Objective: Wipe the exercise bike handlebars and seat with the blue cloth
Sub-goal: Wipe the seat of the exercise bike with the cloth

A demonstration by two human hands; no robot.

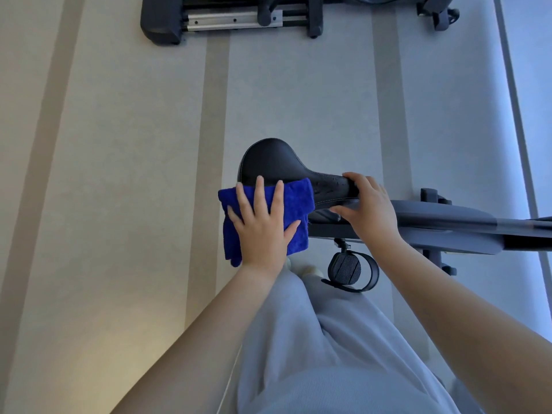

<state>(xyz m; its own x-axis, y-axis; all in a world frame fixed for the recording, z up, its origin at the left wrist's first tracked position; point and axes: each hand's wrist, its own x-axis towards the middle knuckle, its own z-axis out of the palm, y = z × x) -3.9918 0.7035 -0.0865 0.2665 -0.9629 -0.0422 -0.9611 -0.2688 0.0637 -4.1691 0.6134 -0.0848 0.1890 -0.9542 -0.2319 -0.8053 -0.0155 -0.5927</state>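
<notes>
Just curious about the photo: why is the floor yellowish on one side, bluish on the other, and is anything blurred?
Head view: warm light tints the floor lower left, cool light washes the right edge; floor stripes splay from the wide-angle lens; the bike frame at far right looks smeared; seat and blue cloth are sharp.

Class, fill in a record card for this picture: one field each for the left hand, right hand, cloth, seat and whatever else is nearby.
left hand: flat, fingers spread, pressing the blue cloth
right hand: grips the narrow nose of the seat
blue cloth: folded, draped over the seat's wide end
seat: black, mounted on the bike frame
nearby: strapped pedal below the frame; another machine at the top edge
</notes>
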